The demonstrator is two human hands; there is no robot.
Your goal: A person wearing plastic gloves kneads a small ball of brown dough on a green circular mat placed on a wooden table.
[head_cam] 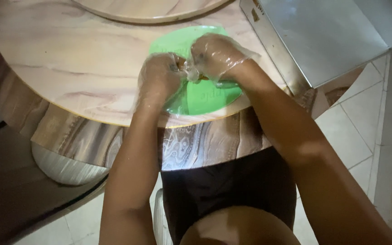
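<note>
Two gloved hands, left hand (159, 75) and right hand (216, 54), pinch a small brown item (191, 71) between closed grips.

Thin, clear, crinkled plastic gloves, glossy, over the left hand (159, 75) and the right hand (215, 55); smooth matt green plastic for the plate (207, 97) under them; polished, marble-patterned round table (69, 63), faintly shiny; brushed grey metal tray (323, 36) at far right, dull sheen; glazed pale floor tiles (364, 118) at right
</note>
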